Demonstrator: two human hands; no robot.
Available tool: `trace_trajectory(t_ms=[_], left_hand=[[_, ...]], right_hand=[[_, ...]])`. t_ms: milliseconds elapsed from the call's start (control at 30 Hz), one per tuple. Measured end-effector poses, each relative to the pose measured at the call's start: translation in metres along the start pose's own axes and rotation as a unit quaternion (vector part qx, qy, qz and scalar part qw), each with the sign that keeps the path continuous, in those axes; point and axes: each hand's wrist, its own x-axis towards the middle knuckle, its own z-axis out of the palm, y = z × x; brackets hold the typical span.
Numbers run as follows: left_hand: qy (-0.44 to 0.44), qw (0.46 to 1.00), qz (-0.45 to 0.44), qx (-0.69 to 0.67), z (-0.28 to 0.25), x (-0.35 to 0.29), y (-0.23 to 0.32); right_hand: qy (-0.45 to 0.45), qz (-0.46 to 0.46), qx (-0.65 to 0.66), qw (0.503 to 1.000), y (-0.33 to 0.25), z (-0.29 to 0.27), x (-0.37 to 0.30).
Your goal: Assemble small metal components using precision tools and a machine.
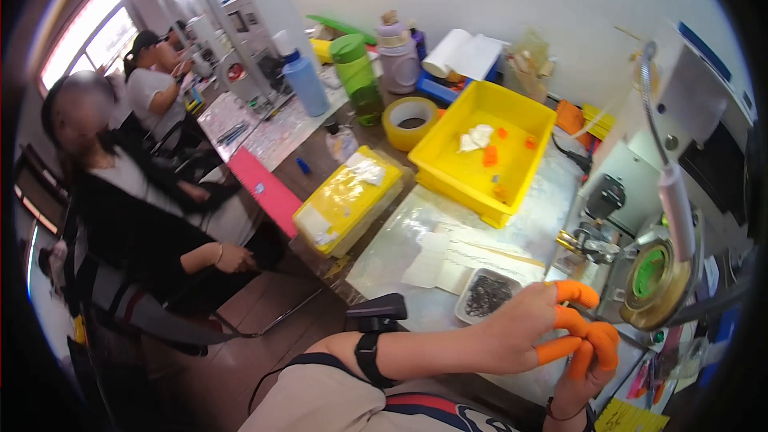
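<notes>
Orange finger cots cover the fingers of both my hands. My left hand (520, 332), with a black band on its wrist, reaches across from the left, its thumb and a fingertip pinched together. Just below and to the right, my right hand (588, 372) is closed, its fingertips meeting those of the left. Whatever they may hold is too small or hidden to make out. Beside my left hand sits a white dish (467, 306) of small dark metal pieces. To the right of both hands stands a bench machine with a round, green-centred wheel (650, 274).
A yellow bin (448, 166) with orange bits stands beyond the papers (480, 260). Left of it are a taped yellow box (348, 204), a tape roll (398, 140) and bottles (356, 72). A white handpiece (677, 216) hangs at right. A person (120, 184) sits at left.
</notes>
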Motion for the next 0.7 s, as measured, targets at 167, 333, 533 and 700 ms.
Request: trace_trajectory(t_ms=[167,333,533,700], left_hand=[[-0.014,0.993,0.003,0.115,-0.021,-0.003,0.006],[-0.044,0.956,-0.094,0.274,-0.091,0.039,-0.005],[-0.028,0.790,-0.457,0.408,-0.202,0.127,-0.051],[0.094,0.842,-0.351,0.399,-0.211,0.133,-0.088]], right_hand=[[-0.011,0.096,0.108,0.989,-0.004,0.014,0.011],[0.059,0.114,0.154,0.980,0.004,0.010,0.010],[-0.036,0.066,0.024,0.997,-0.009,0.006,-0.004],[-0.019,0.061,-0.106,0.992,0.002,-0.032,-0.046]])
